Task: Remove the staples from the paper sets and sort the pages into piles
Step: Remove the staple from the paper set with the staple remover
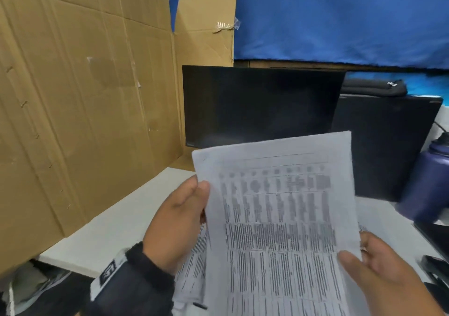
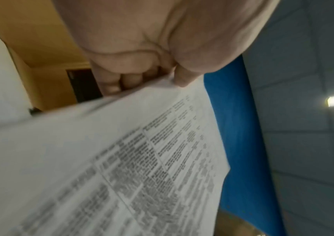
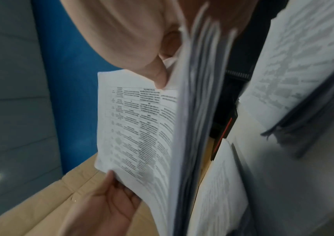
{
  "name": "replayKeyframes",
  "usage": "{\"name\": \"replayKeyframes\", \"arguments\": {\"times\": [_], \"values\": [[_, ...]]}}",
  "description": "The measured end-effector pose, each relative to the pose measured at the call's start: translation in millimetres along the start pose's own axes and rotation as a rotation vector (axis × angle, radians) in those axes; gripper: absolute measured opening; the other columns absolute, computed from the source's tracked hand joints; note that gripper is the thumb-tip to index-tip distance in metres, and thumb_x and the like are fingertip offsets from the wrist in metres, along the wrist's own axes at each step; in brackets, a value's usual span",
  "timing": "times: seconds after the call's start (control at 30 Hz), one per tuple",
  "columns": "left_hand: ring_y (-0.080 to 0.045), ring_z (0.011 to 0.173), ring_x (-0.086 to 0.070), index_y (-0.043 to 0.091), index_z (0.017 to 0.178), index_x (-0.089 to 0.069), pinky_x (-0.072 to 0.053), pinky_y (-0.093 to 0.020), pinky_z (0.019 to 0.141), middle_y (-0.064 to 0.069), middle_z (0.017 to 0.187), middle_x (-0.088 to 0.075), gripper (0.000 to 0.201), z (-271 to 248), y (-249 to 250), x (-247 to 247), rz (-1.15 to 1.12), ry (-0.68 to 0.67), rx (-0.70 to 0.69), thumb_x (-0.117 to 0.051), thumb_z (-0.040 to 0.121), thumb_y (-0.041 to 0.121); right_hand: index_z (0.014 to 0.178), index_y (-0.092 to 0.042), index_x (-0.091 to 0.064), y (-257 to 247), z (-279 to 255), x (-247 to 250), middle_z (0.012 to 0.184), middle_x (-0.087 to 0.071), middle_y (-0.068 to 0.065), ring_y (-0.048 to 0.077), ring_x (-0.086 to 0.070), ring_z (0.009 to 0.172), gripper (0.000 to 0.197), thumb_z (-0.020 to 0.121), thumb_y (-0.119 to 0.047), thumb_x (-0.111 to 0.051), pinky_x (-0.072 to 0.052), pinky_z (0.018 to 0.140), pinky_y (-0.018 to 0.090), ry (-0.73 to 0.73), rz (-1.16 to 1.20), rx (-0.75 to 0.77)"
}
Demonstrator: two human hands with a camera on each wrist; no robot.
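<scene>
Head view is filled on its left half by a large brown cardboard sheet (image 1: 85,102) standing upright, with a blue cloth (image 1: 340,17) across the upper right. Below the cloth a black monitor (image 1: 260,102) stands at the centre, and a white table (image 1: 116,226) runs from the lower left up toward it. At the right edge a dark purple bottle (image 1: 427,182) stands beside a second black panel.

In the lower centre a paper set (image 1: 279,218) printed with dense tables is held up off the table, tilted a little to the left, its top edge overlapping the bottom of the monitor. More printed pages (image 1: 194,262) lie flat on the table beneath it, at the bottom centre.

At the sheet's left edge, the left hand (image 1: 179,221), in a dark sleeve, pinches it with the thumb on the printed face; the left wrist view shows the fingers (image 2: 109,86) curled behind the page and the thumb pressed on top. At the lower right edge of the set, the right hand (image 1: 384,267) grips it with the thumb over the front. In the right wrist view several blurred page edges fan out beside that thumb.
</scene>
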State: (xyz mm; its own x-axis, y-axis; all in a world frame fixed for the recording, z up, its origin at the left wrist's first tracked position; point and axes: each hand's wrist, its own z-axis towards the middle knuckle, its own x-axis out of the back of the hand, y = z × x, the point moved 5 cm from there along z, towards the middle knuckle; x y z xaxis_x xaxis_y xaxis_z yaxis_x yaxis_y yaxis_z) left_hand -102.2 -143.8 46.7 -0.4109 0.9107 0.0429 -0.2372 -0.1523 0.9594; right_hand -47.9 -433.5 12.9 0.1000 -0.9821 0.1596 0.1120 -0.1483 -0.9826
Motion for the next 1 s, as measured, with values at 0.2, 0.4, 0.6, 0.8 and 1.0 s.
{"name": "replayKeyframes", "arguments": {"times": [0.2, 0.4, 0.6, 0.8, 1.0], "values": [[-0.041, 0.083, -0.069, 0.003, 0.094, -0.067, -0.055, -0.056, 0.084, -0.026, 0.092, -0.072, 0.047, -12, 7, -36, 0.076, -0.041, -0.021, -0.05, 0.102, 0.046, 0.127, -0.065, -0.038, -17, -5, 36, 0.118, -0.059, -0.036, 0.006, -0.064, 0.104, 0.104, 0.055, -0.018, -0.096, -0.051, 0.088, 0.017, 0.079, -0.419, 0.197], [-0.005, 0.055, -0.038, 0.012, 0.069, -0.052, -0.033, -0.023, 0.055, 0.006, 0.057, -0.041, 0.04, -57, -10, -85, 0.302, -0.237, -0.045, -0.057, 0.099, 0.038, 0.135, -0.041, -0.046, -63, -45, 35, 0.13, -0.055, -0.012, 0.018, -0.05, 0.128, 0.068, 0.073, -0.067, -0.057, -0.045, 0.1, 0.057, 0.327, -0.87, 0.534], [-0.003, 0.06, -0.055, 0.023, 0.076, -0.068, -0.043, -0.017, 0.058, 0.01, 0.063, -0.064, 0.027, -89, -20, -110, 0.249, -0.446, -0.002, -0.065, 0.096, 0.041, 0.075, -0.033, -0.058, -43, -32, 13, 0.083, -0.062, -0.029, -0.006, -0.057, 0.078, 0.017, 0.091, -0.038, -0.059, -0.04, 0.067, 0.007, -0.064, -0.702, 0.383], [0.007, 0.059, -0.06, 0.025, 0.083, -0.077, -0.042, -0.004, 0.06, 0.018, 0.064, -0.069, 0.011, -86, -7, -114, 0.139, -0.401, 0.01, -0.07, 0.09, 0.03, 0.077, -0.026, -0.063, -27, -27, 6, 0.064, -0.06, -0.018, 0.0, -0.053, 0.058, 0.017, 0.093, -0.031, -0.063, -0.041, 0.06, 0.013, -0.236, -0.545, 0.29], [0.004, 0.054, -0.056, 0.017, 0.073, -0.074, -0.043, -0.009, 0.056, 0.013, 0.059, -0.066, 0.019, -77, -19, -105, 0.124, -0.312, 0.055, -0.071, 0.092, 0.017, 0.083, -0.023, -0.069, -20, -26, -1, 0.074, -0.071, 0.004, 0.012, -0.059, 0.058, 0.011, 0.09, -0.031, -0.069, -0.054, 0.065, 0.037, -0.279, -0.422, 0.227]]}}
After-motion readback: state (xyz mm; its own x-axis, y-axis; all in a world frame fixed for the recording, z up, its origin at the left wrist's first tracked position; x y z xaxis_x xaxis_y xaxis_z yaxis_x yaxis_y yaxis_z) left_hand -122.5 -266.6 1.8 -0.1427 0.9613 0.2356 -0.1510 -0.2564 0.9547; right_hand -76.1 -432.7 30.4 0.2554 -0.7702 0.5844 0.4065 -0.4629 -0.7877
